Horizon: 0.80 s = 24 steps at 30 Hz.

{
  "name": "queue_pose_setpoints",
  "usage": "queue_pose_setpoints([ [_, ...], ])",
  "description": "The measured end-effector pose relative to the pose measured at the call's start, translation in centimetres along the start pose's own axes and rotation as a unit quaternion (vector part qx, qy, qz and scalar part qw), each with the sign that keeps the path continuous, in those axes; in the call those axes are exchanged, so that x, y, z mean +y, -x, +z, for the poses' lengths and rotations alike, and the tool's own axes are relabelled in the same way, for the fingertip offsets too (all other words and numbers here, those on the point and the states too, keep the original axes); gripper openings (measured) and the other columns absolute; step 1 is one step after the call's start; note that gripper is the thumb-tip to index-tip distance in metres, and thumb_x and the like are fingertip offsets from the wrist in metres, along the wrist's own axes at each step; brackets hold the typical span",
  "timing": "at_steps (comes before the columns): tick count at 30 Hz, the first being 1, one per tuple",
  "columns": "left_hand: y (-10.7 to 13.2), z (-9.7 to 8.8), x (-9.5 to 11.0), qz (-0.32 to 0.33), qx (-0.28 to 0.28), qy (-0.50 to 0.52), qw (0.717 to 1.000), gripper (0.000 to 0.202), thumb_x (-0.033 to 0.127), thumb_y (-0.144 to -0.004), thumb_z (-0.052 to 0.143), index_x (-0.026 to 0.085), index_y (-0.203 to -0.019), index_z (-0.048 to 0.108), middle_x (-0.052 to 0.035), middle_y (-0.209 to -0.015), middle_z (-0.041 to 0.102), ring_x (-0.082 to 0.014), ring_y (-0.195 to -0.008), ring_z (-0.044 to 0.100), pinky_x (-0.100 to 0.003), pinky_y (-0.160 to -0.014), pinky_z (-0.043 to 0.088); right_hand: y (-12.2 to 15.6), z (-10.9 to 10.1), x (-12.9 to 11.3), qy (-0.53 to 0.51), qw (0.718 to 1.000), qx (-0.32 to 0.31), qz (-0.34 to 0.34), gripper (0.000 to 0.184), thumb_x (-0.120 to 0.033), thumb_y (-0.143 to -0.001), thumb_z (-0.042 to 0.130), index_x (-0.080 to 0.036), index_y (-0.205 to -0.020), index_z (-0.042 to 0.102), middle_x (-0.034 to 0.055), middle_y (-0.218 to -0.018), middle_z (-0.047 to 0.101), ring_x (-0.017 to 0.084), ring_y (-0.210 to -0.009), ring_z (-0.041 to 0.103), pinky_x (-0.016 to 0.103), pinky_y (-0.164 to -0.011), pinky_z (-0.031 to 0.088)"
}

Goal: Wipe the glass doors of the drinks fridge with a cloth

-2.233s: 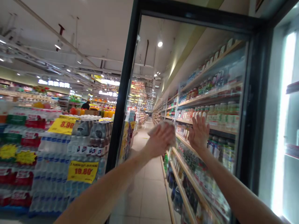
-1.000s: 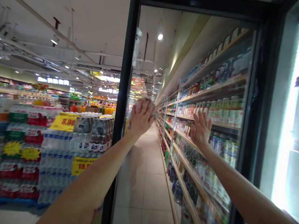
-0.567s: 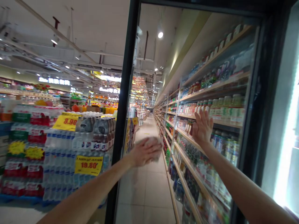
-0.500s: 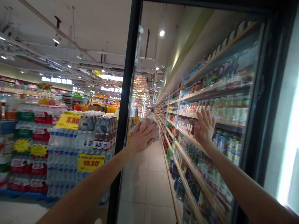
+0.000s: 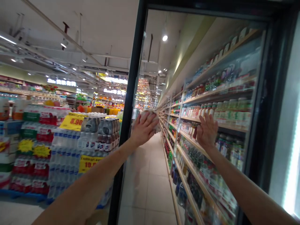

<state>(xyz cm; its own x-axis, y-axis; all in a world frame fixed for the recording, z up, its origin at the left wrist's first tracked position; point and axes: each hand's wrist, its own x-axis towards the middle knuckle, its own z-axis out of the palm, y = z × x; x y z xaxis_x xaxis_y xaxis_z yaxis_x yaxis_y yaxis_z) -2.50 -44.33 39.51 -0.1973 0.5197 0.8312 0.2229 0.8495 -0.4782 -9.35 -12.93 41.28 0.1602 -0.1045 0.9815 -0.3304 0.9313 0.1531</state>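
Note:
My left hand (image 5: 144, 127) lies with its fingers over a crumpled whitish cloth (image 5: 157, 124), holding it against the glass door panel (image 5: 138, 190) near the door's left edge. Parts of the cloth stick out past the fingertips. Further right, my right hand (image 5: 207, 132) is flat with fingers spread at the glass and holds nothing. Whether its whole palm touches the pane cannot be told. A black door frame (image 5: 134, 72) surrounds the glass. Shelves of bottled drinks (image 5: 231, 111) show in the pane, behind both hands.
Left of the door stand stacked packs of bottled water (image 5: 61, 156) and red-labelled packs (image 5: 42, 167) on a blue pallet (image 5: 23, 194). A yellow price sign (image 5: 72, 121) sits on the stack. Light floor tiles show low in the pane. A bright light strip (image 5: 290, 184) runs at the right.
My left hand and the cloth have shifted slightly up and left on the glass. My right hand keeps about the same place on the door. The whole view has moved a little.

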Motion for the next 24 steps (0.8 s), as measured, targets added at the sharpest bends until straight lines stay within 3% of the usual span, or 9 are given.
queue_pose_setpoints([
  [2,0.2,0.3,1.0,0.009,-0.005,-0.001,1.000,0.048,0.034,-0.087,0.044,0.026,-0.135,0.040,-0.0046,-0.147,0.033,-0.0297,-0.139,0.016,-0.057,-0.111,0.009,0.0,0.1,0.0,0.003,1.000,-0.005,0.002,0.047,-0.033,-0.090,0.034,-0.021,-0.135,0.043,0.0094,-0.140,0.042,0.023,-0.136,0.028,0.045,-0.110,0.019],
  [5,2.1,1.4,3.4,0.218,-0.053,0.038,0.974,0.043,0.036,-0.086,0.046,0.032,-0.128,0.046,0.0054,-0.146,0.035,-0.0214,-0.139,0.018,-0.047,-0.115,0.009,0.0,0.1,0.0,0.009,1.000,-0.021,0.003,0.049,-0.032,-0.088,0.036,-0.021,-0.136,0.041,0.0094,-0.142,0.040,0.023,-0.137,0.025,0.045,-0.110,0.018],
  [7,1.8,1.6,3.8,0.280,-0.071,0.052,0.956,0.039,0.036,-0.087,0.043,0.034,-0.126,0.047,0.0100,-0.145,0.035,-0.0162,-0.139,0.020,-0.040,-0.116,0.010,0.0,0.1,-0.1,0.014,1.000,-0.025,0.001,0.050,-0.032,-0.088,0.037,-0.021,-0.136,0.040,0.0095,-0.143,0.039,0.023,-0.137,0.025,0.045,-0.110,0.018],
  [9,-0.2,1.1,3.0,0.221,-0.058,0.046,0.972,0.042,0.036,-0.089,0.040,0.031,-0.130,0.044,0.0065,-0.146,0.033,-0.0184,-0.138,0.022,-0.044,-0.116,0.011,-0.1,0.0,-0.1,0.019,1.000,-0.024,0.002,0.049,-0.032,-0.088,0.037,-0.021,-0.136,0.041,0.0095,-0.143,0.039,0.023,-0.137,0.026,0.045,-0.110,0.018],
  [12,-4.1,0.0,1.5,-0.005,0.006,0.013,1.000,0.046,0.038,-0.090,0.040,0.027,-0.135,0.040,-0.0007,-0.148,0.031,-0.0262,-0.139,0.018,-0.053,-0.112,0.013,-0.1,0.0,-0.2,0.020,1.000,-0.016,0.000,0.047,-0.032,-0.089,0.037,-0.020,-0.134,0.043,0.0094,-0.141,0.041,0.023,-0.137,0.026,0.044,-0.110,0.018],
  [14,-4.9,0.1,2.0,-0.043,0.006,0.015,0.999,0.048,0.037,-0.090,0.041,0.027,-0.136,0.039,-0.0020,-0.149,0.028,-0.0293,-0.140,0.014,-0.057,-0.111,0.012,0.0,-0.1,-0.2,0.017,1.000,-0.017,0.004,0.047,-0.031,-0.089,0.036,-0.020,-0.134,0.043,0.0096,-0.141,0.041,0.023,-0.137,0.026,0.044,-0.110,0.019],
  [16,-3.8,0.9,4.0,0.087,-0.048,0.046,0.994,0.048,0.036,-0.089,0.041,0.028,-0.136,0.038,-0.0001,-0.149,0.027,-0.0269,-0.140,0.012,-0.055,-0.112,0.010,0.0,-0.1,-0.2,0.015,1.000,-0.017,0.006,0.048,-0.030,-0.089,0.036,-0.021,-0.135,0.041,0.0097,-0.141,0.041,0.023,-0.136,0.027,0.045,-0.110,0.018],
  [20,-0.6,2.9,7.2,0.348,-0.118,0.085,0.926,0.042,0.032,-0.088,0.041,0.031,-0.130,0.046,0.0079,-0.148,0.029,-0.0160,-0.140,0.014,-0.042,-0.116,0.008,0.0,-0.1,-0.2,0.010,1.000,-0.012,-0.004,0.050,-0.027,-0.087,0.037,-0.021,-0.136,0.040,0.0094,-0.141,0.041,0.022,-0.136,0.028,0.044,-0.109,0.019],
  [24,-3.5,2.0,4.1,0.294,-0.050,0.069,0.952,0.043,0.039,-0.088,0.040,0.036,-0.131,0.043,0.0118,-0.145,0.035,-0.0120,-0.139,0.016,-0.037,-0.117,0.008,0.0,-0.1,-0.3,0.011,1.000,-0.005,-0.002,0.048,-0.027,-0.087,0.038,-0.021,-0.135,0.042,0.0098,-0.140,0.042,0.022,-0.135,0.029,0.044,-0.109,0.021],
])
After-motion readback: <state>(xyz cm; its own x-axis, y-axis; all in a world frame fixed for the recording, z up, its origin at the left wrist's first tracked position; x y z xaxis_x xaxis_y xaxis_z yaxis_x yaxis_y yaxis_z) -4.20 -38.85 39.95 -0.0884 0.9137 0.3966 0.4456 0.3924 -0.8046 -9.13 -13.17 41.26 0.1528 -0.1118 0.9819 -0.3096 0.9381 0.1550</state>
